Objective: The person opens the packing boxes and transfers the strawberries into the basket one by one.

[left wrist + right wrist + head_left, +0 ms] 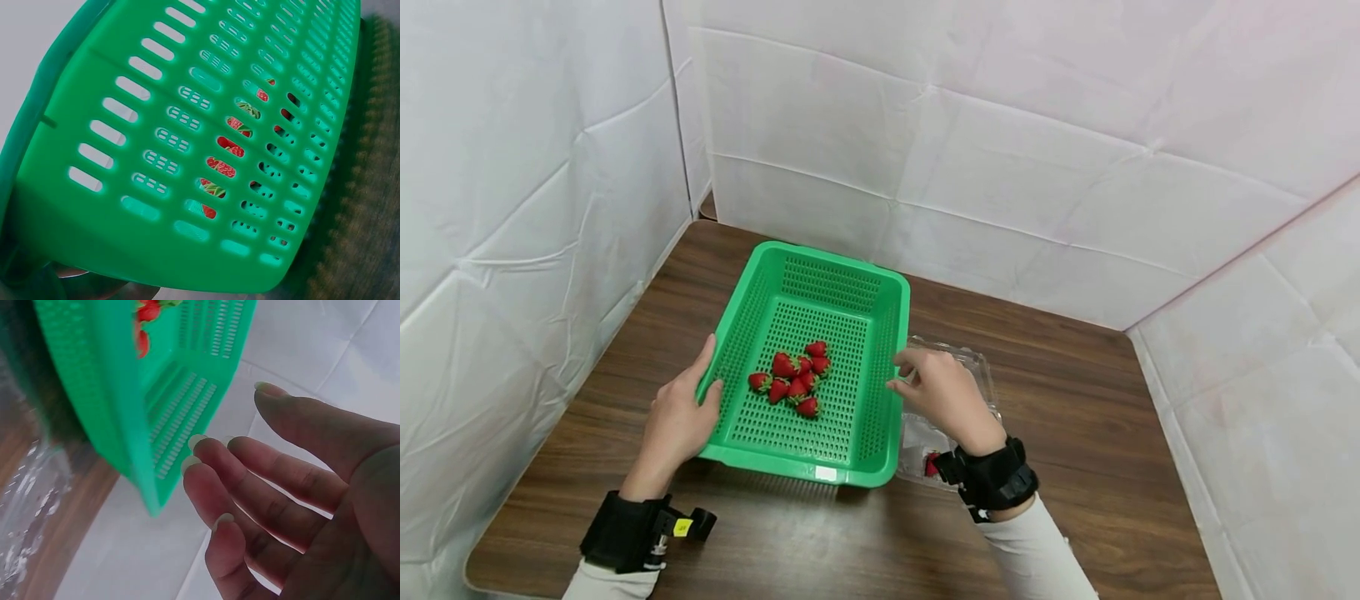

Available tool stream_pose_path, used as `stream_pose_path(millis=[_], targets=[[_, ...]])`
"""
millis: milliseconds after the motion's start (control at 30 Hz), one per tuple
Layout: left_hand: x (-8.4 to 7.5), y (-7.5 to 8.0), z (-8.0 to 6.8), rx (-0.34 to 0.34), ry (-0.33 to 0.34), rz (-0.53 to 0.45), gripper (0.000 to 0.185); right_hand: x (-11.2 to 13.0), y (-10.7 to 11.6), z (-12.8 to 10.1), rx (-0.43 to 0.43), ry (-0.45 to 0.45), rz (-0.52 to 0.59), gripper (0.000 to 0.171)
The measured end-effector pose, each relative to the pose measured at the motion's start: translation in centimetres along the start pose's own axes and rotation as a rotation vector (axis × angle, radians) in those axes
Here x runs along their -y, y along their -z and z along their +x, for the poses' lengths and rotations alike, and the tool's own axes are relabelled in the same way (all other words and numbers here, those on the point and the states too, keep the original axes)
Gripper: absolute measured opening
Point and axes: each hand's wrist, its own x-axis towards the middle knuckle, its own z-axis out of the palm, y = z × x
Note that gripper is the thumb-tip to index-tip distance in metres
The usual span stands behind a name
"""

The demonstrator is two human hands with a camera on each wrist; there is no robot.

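Note:
A green perforated plastic basket (865, 333) holds several red strawberries (797, 387) clustered on its floor. My left hand (681, 417) grips the basket's left rim; the left wrist view shows the slotted side close up, strawberries through the slots, and only a bit of the fingers at the lower left. Over the basket's right rim is my right hand (943, 392). Its fingers are loosely bent and hold nothing, as the right wrist view shows. Below that hand lies a clear plastic clamshell container (917, 437) with a strawberry (932, 464) visible inside, partly hidden by the wrist.
All of this is on a dark brown wooden table (1075, 417). White sheet-covered walls (1000, 167) enclose it at the back and both sides. The clamshell sits close against the basket's right side. Each wrist wears a black camera strap (1000, 479).

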Motion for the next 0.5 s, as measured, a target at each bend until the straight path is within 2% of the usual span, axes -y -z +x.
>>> stream_pose_path(millis=[267, 500], targets=[[0.0, 0.1, -0.1, -0.008, -0.007, 0.006, 0.065, -1.6, -0.6, -2.0, -0.026, -0.062, 0.006, 0.019], [-0.1, -0.1, 0.0, -0.016, -0.017, 0.004, 0.064, -3.1, -0.9, -2.9, -0.044, -0.07, -0.001, 0.02]])
